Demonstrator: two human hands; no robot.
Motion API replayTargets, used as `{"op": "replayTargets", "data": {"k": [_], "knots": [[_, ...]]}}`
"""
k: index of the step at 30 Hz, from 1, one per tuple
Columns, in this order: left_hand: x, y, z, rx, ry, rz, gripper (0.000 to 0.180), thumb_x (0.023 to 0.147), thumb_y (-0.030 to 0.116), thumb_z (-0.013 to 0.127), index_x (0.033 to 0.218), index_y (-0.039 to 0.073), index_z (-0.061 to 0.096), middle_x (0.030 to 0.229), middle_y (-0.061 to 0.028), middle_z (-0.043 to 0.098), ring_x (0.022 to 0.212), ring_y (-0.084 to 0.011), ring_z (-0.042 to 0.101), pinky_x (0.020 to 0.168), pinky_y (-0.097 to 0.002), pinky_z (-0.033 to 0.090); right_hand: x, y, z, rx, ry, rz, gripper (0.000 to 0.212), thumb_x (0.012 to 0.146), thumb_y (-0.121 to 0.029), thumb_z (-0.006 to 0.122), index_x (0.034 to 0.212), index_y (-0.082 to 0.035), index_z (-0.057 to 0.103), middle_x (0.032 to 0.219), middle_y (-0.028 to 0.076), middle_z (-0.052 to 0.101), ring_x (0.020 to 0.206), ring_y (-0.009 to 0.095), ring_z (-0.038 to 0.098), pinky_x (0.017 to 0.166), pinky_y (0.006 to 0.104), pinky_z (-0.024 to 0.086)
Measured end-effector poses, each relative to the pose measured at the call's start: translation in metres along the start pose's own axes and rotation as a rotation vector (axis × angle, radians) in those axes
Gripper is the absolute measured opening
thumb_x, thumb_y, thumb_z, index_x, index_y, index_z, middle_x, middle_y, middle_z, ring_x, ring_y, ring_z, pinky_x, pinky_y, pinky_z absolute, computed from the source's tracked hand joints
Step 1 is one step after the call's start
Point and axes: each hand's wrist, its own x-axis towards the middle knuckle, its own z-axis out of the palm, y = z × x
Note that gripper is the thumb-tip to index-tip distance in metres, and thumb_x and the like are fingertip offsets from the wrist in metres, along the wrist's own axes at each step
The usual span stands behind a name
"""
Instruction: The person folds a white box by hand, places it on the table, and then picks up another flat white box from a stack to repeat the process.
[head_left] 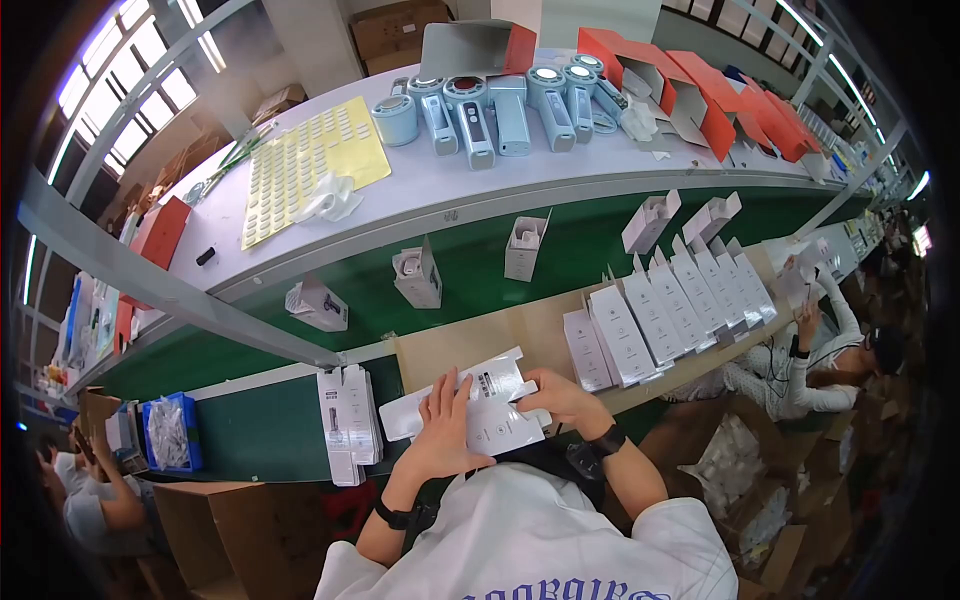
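Observation:
In front of my body a white, partly folded carton (505, 424) with unfolded flaps lies at the bench's near edge. My left hand (445, 428) spans its left part, fingers stretched across the top and thumb at the near edge, gripping it. My right hand (563, 399) grips the carton's right end by the flaps, fingers bent and partly hidden. To the left lies a stack of flat white cartons (348, 425). On the right a row of upright white cartons (655, 318) leans together on brown board (440, 358).
Open white boxes (418, 276) stand spaced along the green belt (370, 325). Beyond, a shelf (420, 185) bears light-blue handheld devices (512, 118), orange boxes (700, 95) and a yellow sticker sheet (318, 155). A metal post (180, 290) rises at left. A co-worker (825, 350) sits right.

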Motion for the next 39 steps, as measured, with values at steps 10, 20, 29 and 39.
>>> {"op": "replayTargets", "data": {"k": [10,20,29,39], "knots": [[0.01,0.007,-0.004,0.064,0.05,0.076,0.125,0.045,0.04,0.088,0.139,-0.006,0.021,0.138,-0.0325,0.026,0.129,-0.0488,0.027,0.11,-0.0559,0.019,-0.002,0.001,0.017,-0.338,0.19,-0.133,0.041,0.068,-0.003,0.068,0.108,0.006,0.061,0.098,0.01,0.066,0.089,0.016,0.062,0.083,0.0283,0.048],[0.005,0.009,-0.009,0.122,0.115,0.109,0.121,0.047,0.045,0.085,0.137,-0.008,0.025,0.134,-0.0322,0.034,0.124,-0.0461,0.037,0.108,-0.0519,0.026,0.007,0.005,0.01,-0.286,0.25,-0.099,0.038,0.07,-0.005,0.071,0.106,0.005,0.063,0.096,0.01,0.068,0.087,0.016,0.063,0.08,0.0274,0.048],[0.018,0.0,0.011,-0.075,0.564,-0.128,0.099,0.056,0.019,0.085,0.134,-0.007,0.03,0.118,-0.0271,0.042,0.112,-0.0417,0.043,0.1,-0.0515,0.031,-0.002,-0.004,0.029,0.484,0.016,-0.304,0.059,0.088,-0.022,0.061,0.137,0.0,0.034,0.127,0.014,0.05,0.113,0.02,0.051,0.095,0.0331,0.041],[0.015,-0.001,0.031,-0.617,0.313,0.188,0.064,0.077,0.014,0.066,0.123,0.001,0.024,0.127,-0.0253,0.038,0.12,-0.0362,0.037,0.104,-0.0469,0.027,0.0,0.004,0.066,0.063,0.27,-0.628,0.068,0.09,-0.016,0.052,0.146,-0.008,0.017,0.138,0.011,0.035,0.127,0.021,0.036,0.107,0.0341,0.028]]}}
